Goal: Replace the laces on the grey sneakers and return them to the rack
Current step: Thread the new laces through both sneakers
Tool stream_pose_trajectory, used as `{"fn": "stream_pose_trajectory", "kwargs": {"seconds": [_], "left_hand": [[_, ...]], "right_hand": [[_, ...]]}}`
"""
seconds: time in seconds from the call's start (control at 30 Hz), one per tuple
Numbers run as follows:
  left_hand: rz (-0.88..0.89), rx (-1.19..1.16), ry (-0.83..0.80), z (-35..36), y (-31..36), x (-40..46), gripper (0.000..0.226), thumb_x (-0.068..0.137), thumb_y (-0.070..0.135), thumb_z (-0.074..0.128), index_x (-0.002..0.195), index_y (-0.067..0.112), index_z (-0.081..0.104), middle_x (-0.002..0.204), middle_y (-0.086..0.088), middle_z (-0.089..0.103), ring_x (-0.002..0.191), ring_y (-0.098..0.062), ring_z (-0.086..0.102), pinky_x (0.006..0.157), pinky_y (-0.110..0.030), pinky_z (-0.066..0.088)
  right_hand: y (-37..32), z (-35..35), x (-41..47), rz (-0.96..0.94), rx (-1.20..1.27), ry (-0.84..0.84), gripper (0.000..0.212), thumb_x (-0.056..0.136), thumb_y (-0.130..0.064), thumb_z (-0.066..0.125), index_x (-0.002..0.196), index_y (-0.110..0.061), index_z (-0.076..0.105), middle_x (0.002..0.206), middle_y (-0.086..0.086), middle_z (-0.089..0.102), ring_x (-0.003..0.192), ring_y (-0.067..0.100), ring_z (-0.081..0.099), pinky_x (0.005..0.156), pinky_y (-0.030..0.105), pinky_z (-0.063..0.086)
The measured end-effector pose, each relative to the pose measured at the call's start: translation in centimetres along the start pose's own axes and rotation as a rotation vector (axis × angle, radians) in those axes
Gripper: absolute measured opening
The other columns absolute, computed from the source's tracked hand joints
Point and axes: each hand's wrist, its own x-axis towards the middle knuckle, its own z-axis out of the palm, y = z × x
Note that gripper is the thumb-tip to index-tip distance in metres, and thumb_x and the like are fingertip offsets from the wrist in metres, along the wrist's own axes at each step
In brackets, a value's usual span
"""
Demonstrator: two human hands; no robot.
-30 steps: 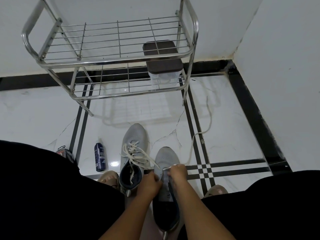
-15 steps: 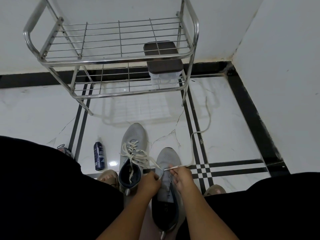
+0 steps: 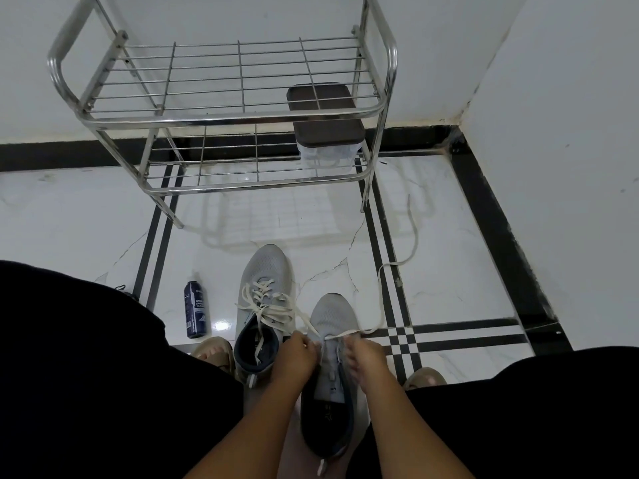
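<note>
Blue spray bottle [image 3: 195,311], label unreadable, beside grey sneakers [image 3: 264,299].

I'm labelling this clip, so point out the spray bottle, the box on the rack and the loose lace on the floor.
spray bottle [image 3: 195,311], head view, middle of its dark blue body.
box [image 3: 325,114], head view, on its dark lid.
loose lace [image 3: 413,236], head view, on the strand lying across the tile.

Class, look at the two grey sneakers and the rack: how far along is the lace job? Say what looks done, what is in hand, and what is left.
Done: the left sneaker carries a cream lace, still loose. In hand: both the left hand and right hand work a lace across the right sneaker near its toe; its long end trails on the floor. Left: finish lacing, then set both on the rack.
</note>
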Motion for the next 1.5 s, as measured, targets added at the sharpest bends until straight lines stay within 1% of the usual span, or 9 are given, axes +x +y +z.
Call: {"fn": "stream_pose_trajectory", "kwargs": {"seconds": [0.1,0.27,0.47,0.67,0.77,0.97,1.23,1.4,1.5], "left_hand": [[-0.074,-0.224,-0.021,0.7,-0.2,2.0,0.013,0.086,0.028,0.061,0.087,0.015,0.063,0.095,-0.015,0.069,0.094,-0.034,0.065,0.081,-0.034,0.052],[-0.097,-0.382,-0.049,1.1,-0.2,3.7,0.02,0.075,0.018,0.058,0.06,0.019,0.045,0.063,-0.007,0.053,0.071,-0.023,0.052,0.067,-0.034,0.04],[-0.197,-0.557,0.028,2.0,-1.1,5.3,0.022,0.093,0.008,0.043,0.072,0.017,0.041,0.09,-0.027,0.066,0.078,-0.03,0.065,0.068,-0.04,0.051],[-0.223,-0.692,0.016,0.7,0.5,3.6,0.02,0.1,0.009,0.039,0.081,0.008,0.043,0.082,-0.018,0.062,0.071,-0.024,0.061,0.07,-0.036,0.053],[-0.228,-0.66,0.004,1.4,-0.3,4.3,0.025,0.098,0.018,0.045,0.083,-0.001,0.05,0.066,-0.013,0.061,0.059,-0.024,0.058,0.058,-0.031,0.048],[-0.143,-0.307,0.121,0.5,0.4,1.3,0.02,0.092,0.025,0.045,0.099,0.007,0.051,0.095,-0.02,0.066,0.088,-0.037,0.066,0.078,-0.042,0.056],[0.061,-0.277,0.152,-1.0,2.8,0.2,0.018,0.095,0.005,0.04,0.093,0.017,0.054,0.094,-0.006,0.066,0.086,-0.022,0.06,0.072,-0.027,0.045],[0.092,-0.222,0.153,-1.3,2.7,-0.5,0.019,0.092,0.002,0.043,0.098,0.013,0.058,0.097,-0.005,0.064,0.089,-0.021,0.059,0.074,-0.023,0.04],[0.096,-0.058,0.101,-1.0,1.7,-0.3,0.014,0.091,0.015,0.051,0.098,0.015,0.063,0.102,-0.003,0.066,0.096,-0.022,0.061,0.079,-0.026,0.046]], "right_hand": [[0.9,0.5,-0.8,-0.151,-0.488,0.035,0.018,0.076,-0.031,0.063,0.069,-0.019,0.052,0.075,0.003,0.056,0.072,0.021,0.055,0.064,0.028,0.045],[1.6,0.2,-1.0,-0.243,-0.633,0.062,0.016,0.084,-0.019,0.055,0.071,-0.02,0.047,0.088,0.004,0.058,0.082,0.018,0.052,0.067,0.023,0.038],[1.8,0.1,-0.5,-0.237,-0.663,0.099,0.034,0.091,-0.032,0.053,0.062,-0.019,0.043,0.09,0.01,0.06,0.091,0.027,0.06,0.068,0.021,0.036],[1.2,0.2,-0.7,-0.158,-0.598,0.083,0.03,0.087,-0.025,0.055,0.059,-0.019,0.044,0.07,0.0,0.052,0.071,0.02,0.052,0.054,0.023,0.039],[0.8,0.2,-0.2,0.015,-0.165,0.071,0.015,0.078,-0.029,0.06,0.07,-0.017,0.056,0.07,0.004,0.059,0.063,0.021,0.057,0.069,0.027,0.052],[-1.0,-0.5,0.2,0.169,0.509,-0.129,0.032,0.095,-0.012,0.05,0.064,-0.013,0.045,0.046,-0.003,0.039,0.036,0.008,0.031,0.049,0.021,0.021],[-2.9,0.1,-1.5,0.07,0.482,-0.212,0.009,0.094,-0.009,0.052,0.09,-0.005,0.058,0.077,0.006,0.058,0.059,0.013,0.048,0.052,0.023,0.033],[-1.7,-0.4,-0.1,-0.052,0.129,0.151,0.016,0.083,-0.012,0.058,0.093,0.0,0.062,0.072,0.011,0.06,0.058,0.024,0.059,0.047,0.023,0.04],[-0.3,-0.3,0.4,0.012,0.073,0.088,0.018,0.079,-0.021,0.067,0.074,-0.004,0.063,0.061,0.007,0.056,0.047,0.019,0.05,0.044,0.023,0.04]]}}
